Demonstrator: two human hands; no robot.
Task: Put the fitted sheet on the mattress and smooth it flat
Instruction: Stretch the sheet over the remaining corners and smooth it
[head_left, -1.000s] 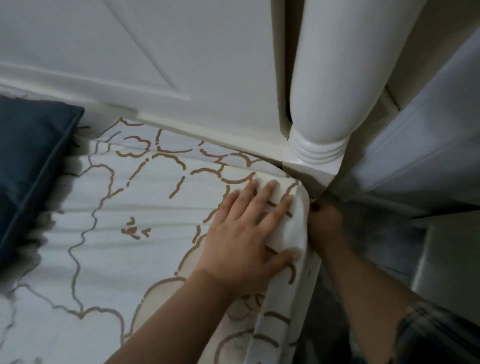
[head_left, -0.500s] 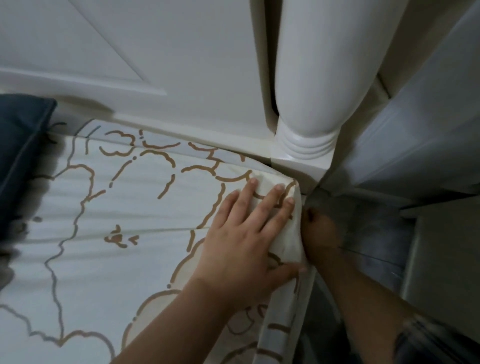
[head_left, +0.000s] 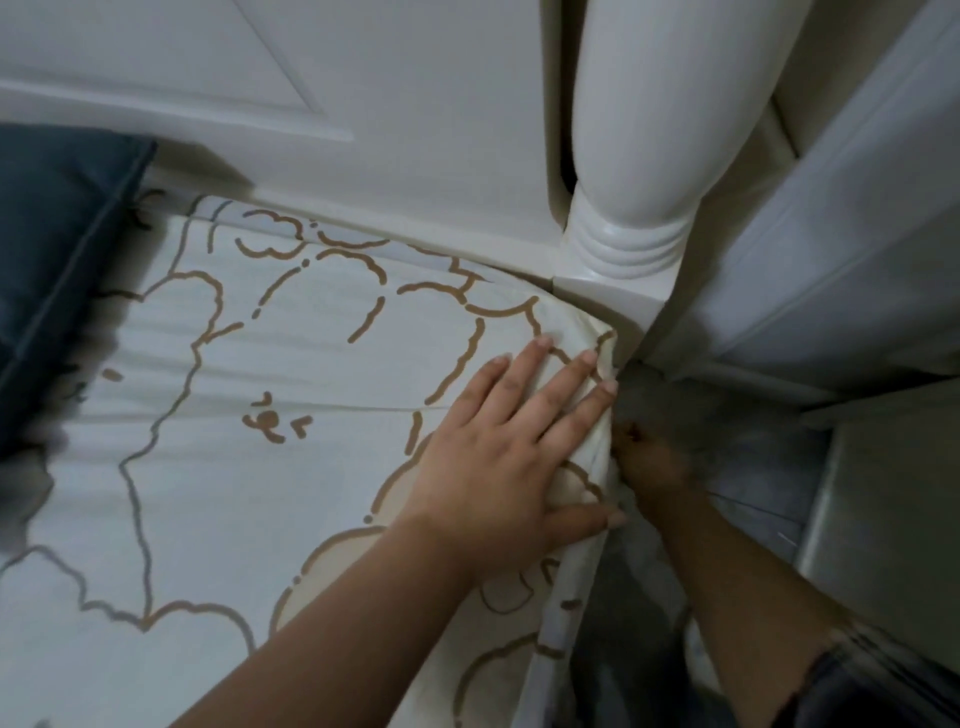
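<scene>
A: anyone make out the right hand (head_left: 647, 462)? It's down beside the fitted sheet (head_left: 270, 509) corner, dark and blurry.

B: nope, fingers hidden behind the sheet. Pillow (head_left: 49, 270) left of the sheet is cropped too.

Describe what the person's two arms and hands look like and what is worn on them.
Both hands are bare: no gloves, rings or watch show. The left hand has short, unpainted nails and a bare forearm to the frame edge. The right hand is dim and blurred; its forearm is bare up to a pushed-up dark plaid sleeve.
</scene>
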